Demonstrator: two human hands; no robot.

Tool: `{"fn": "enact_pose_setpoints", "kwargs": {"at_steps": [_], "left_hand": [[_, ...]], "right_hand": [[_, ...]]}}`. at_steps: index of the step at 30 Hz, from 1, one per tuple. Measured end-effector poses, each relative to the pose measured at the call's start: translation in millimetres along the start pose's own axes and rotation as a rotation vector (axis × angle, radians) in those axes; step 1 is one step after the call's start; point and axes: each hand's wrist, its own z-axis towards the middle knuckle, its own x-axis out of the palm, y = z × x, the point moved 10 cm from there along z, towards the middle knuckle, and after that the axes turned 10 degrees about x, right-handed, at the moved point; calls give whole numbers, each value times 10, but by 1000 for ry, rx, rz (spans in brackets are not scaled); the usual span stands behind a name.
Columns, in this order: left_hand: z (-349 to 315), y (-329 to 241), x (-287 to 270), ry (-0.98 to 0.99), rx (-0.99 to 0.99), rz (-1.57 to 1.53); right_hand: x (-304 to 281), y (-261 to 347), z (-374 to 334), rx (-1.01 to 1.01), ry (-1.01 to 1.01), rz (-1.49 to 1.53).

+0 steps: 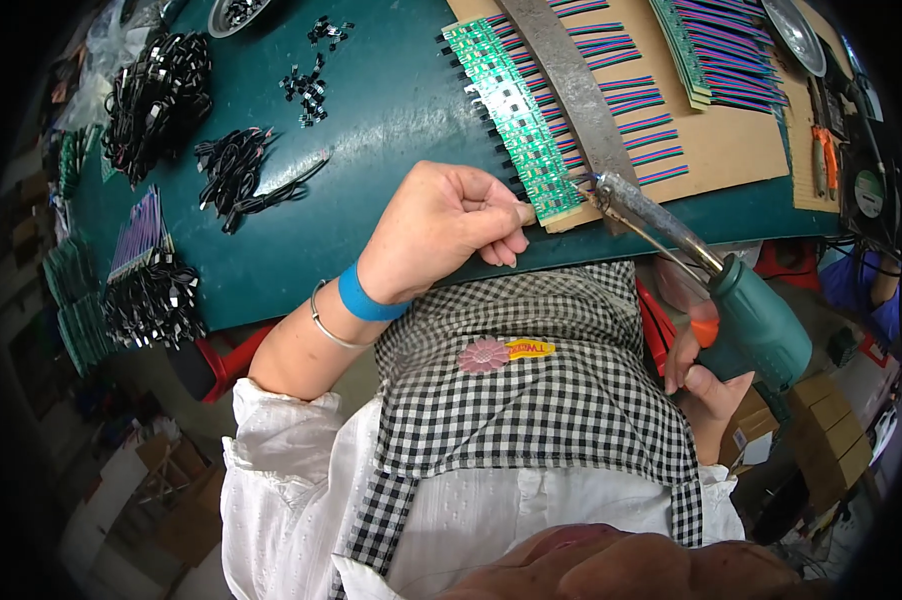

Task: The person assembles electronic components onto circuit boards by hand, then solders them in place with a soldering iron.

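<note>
A panel of green circuit boards (511, 110) lies on brown cardboard, with rows of coloured wires (636, 100) running off its right side and small black parts along its left edge. A grey metal bar (571, 80) rests across the wires. My left hand (461, 220) is closed in a pinch at the panel's near end; whatever its fingertips hold is too small to make out. My right hand (706, 390) grips a soldering gun (761, 320) with a green body and an orange trigger. The gun's tip meets the panel's near right corner, close to the last wires.
On the green table (371, 90) lie bundles of black cables (158, 100), a smaller cable bunch (236, 175) and loose black connectors (306, 90). A second wired panel (686, 50), a metal dish (796, 35) and orange-handled pliers (824, 160) are at the right. Cardboard boxes (826, 440) stand lower right.
</note>
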Motion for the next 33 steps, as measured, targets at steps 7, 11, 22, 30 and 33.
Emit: {"fn": "enact_pose_setpoints", "kwargs": {"at_steps": [7, 11, 22, 30, 33], "left_hand": [[2, 8, -1, -2, 4, -12], [9, 13, 8, 12, 3, 5], [5, 9, 15, 4, 10, 20], [6, 8, 15, -2, 32, 13], [8, 1, 17, -2, 29, 29]], "right_hand": [[-63, -107, -82, 170, -12, -4], [-61, -180, -96, 214, 4, 4], [-58, -233, -70, 229, -82, 31], [-91, -293, -127, 280, -8, 45], [-72, -240, -116, 267, -118, 28]]}}
